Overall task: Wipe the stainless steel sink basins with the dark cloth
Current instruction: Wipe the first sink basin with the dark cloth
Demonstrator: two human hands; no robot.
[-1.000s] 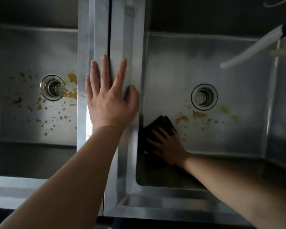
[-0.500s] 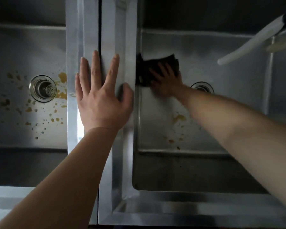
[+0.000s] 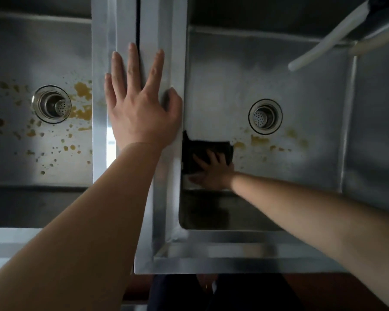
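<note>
Two stainless steel sink basins side by side, seen from above, split by a broad steel divider with a dark seam down its middle. Left basin spattered with yellow-brown stains around and to the near side of its round drain strainer. Right basin marked with fewer yellow-brown smears just on the near side of its own drain strainer. White faucet spout slanting in from the upper right, hanging over the right basin's far corner.

Left hand laid flat on the divider, fingers straight and spread wide, thumb bent at the divider's right edge; holding nothing.

Right hand down on the right basin floor, in the near left corner beside the divider wall. Fingers extended and slightly fanned, pressing flat on the dark cloth. Cloth lying under and beyond the fingertips, reaching further from the body than the fingers and touching the basin's left wall; its right edge just beside the nearest smear. Thumb pointing left below the cloth's near edge, possibly tucked against it, though shadow makes that hard to tell.
</note>
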